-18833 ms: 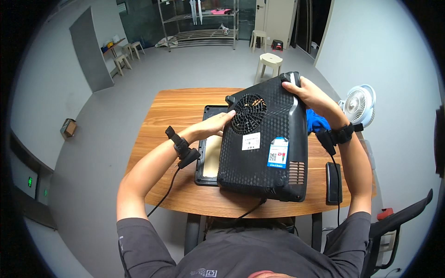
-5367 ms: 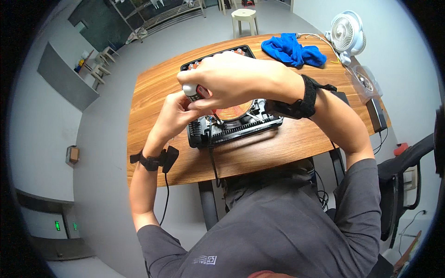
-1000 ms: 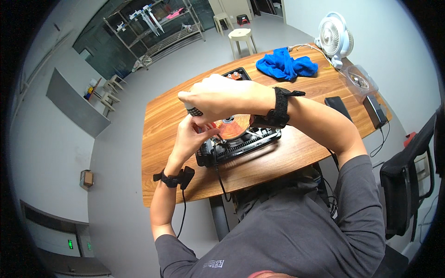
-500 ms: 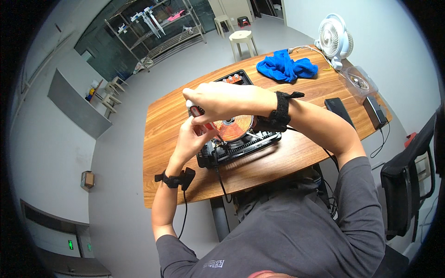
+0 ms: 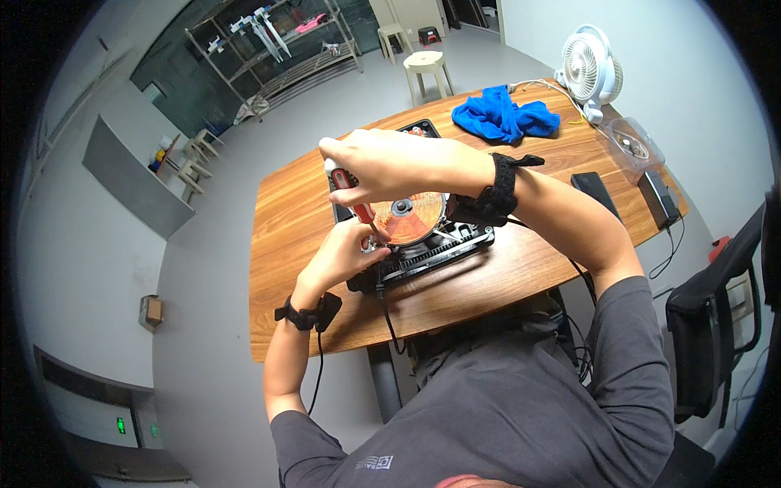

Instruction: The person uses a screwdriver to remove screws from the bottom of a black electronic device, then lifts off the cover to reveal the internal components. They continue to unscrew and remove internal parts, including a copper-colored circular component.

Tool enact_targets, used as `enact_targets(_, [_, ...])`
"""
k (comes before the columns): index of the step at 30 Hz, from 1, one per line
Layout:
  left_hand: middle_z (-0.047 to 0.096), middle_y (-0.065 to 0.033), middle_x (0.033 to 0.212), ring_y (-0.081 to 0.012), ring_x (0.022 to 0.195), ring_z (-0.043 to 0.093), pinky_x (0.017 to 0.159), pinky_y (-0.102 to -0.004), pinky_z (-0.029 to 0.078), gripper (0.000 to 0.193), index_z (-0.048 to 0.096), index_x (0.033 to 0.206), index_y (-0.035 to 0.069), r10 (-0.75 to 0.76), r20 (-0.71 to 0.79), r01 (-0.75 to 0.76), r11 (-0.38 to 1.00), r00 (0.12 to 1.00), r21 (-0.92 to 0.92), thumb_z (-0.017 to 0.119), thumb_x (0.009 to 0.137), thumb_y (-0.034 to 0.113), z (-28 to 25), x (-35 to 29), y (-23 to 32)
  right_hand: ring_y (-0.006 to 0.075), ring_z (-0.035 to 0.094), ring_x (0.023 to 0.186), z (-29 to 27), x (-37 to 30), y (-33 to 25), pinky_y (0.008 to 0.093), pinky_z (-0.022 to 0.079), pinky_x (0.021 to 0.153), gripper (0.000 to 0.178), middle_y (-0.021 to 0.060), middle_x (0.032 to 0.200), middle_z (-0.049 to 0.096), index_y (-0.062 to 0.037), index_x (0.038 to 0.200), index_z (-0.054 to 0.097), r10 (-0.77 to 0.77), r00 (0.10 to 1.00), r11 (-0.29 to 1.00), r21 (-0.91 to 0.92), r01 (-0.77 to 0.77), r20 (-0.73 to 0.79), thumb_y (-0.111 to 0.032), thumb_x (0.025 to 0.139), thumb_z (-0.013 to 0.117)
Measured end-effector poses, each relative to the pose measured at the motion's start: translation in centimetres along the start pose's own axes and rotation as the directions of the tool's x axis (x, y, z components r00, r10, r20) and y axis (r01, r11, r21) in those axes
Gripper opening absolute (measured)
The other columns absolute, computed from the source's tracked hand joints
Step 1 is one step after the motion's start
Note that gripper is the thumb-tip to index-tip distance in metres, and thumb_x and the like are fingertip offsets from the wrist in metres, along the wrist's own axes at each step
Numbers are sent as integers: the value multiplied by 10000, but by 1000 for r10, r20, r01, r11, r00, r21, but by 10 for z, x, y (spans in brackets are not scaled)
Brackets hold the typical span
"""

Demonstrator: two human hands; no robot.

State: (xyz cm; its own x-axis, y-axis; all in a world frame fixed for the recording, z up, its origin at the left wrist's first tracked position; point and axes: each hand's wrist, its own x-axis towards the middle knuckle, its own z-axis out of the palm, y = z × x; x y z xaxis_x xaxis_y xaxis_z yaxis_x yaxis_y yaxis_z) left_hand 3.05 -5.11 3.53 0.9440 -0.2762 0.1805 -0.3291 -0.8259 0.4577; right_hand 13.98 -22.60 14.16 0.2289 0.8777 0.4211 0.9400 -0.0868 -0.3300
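We find the black housing [image 5: 468,246] lying open on the wood-grain counter [image 5: 285,203], with a round copper-coloured coil [image 5: 416,221] facing up inside it. Above the housing's left part, the right hand [image 5: 382,165] has its fingers closed around the handle of a red-and-white screwdriver [image 5: 364,213]; the tool tilts, its shaft pointing down toward the housing's near left area, just beside the coil. At that spot we note the left hand [image 5: 338,254], thumb and fingers slightly parted about the shaft; we cannot tell whether they grip anything. A black cord [image 5: 383,302] hangs from the housing's near side. Beyond the housing, to its right, we record a crumpled blue cloth [image 5: 504,115] and, farther from it, a white fan [image 5: 586,71].
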Motion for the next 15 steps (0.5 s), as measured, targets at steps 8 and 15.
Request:
enact_targets(8, [665, -117, 811, -216, 735, 639, 710, -344, 533, 178, 742, 987, 20, -75, -38, 74, 996, 996, -45, 799, 826, 69, -9, -5, -2, 416, 696, 828, -1, 1, -1, 458, 567, 740, 444, 242, 864, 689, 38, 1039, 510, -1, 998, 1000, 5, 1, -58, -342, 938, 715])
enact_targets(15, [741, -118, 885, -179, 810, 691, 759, -325, 558, 146, 722, 971, -17, -209, -105, 204, 977, 972, -57, 773, 843, 32, -34, -24, -65, 373, 707, 794, 1, 6, 3, 421, 568, 695, 428, 218, 833, 692, 38, 1054, 511, -12, 967, 998, 54, 26, -255, -285, 917, 756])
